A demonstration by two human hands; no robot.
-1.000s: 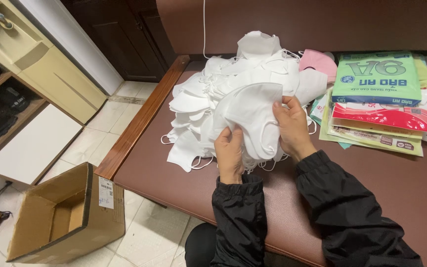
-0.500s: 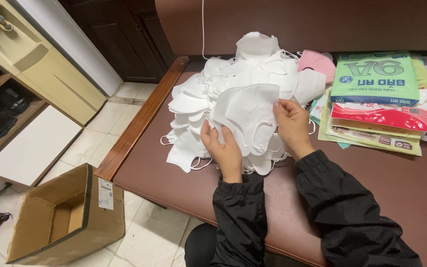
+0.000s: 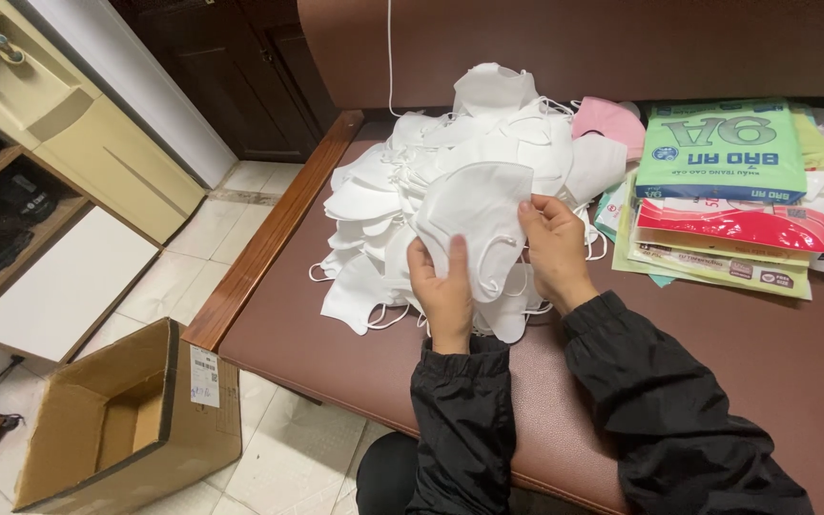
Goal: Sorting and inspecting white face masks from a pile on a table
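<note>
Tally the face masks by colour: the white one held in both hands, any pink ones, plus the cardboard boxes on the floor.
White mask held in left hand and right hand: 1
Pink mask: 1
Cardboard box: 1
Total: 3
White masks in the pile: too overlapped to count.

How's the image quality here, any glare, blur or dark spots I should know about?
Head view: sharp, no motion blur on the left hand or right hand; the white face masks look bright, nearly washed out; the glossy packets catch mild sheen; the black sleeves lose detail.
</note>
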